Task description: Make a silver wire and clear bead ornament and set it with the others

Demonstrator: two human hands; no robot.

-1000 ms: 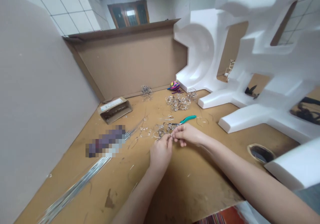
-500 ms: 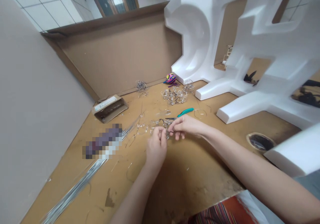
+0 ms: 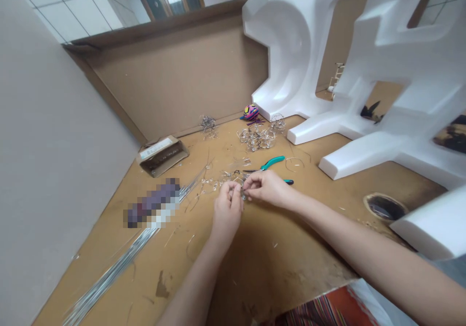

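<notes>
My left hand is closed, thumb and fingertips pinched together on a small piece of bent wire. From the other side my right hand pinches the same wire, its fingertips almost touching the left ones. The fingers hide most of the piece. Just behind the right hand lie pliers with green handles, partly covered by it. Small wire bits are scattered left of the hands on the brown tabletop. Beyond them sits a heap of bent wire shapes.
A bundle of long straight wires runs along the left, beside a blurred-out object. An open small carton stands behind. White moulded foam rises at right, near a round hole. A colourful ball-like object lies at the back.
My right hand has drawn its fingers in closer around the wire, and more of the pliers' second handle shows. The view has shifted slightly.
</notes>
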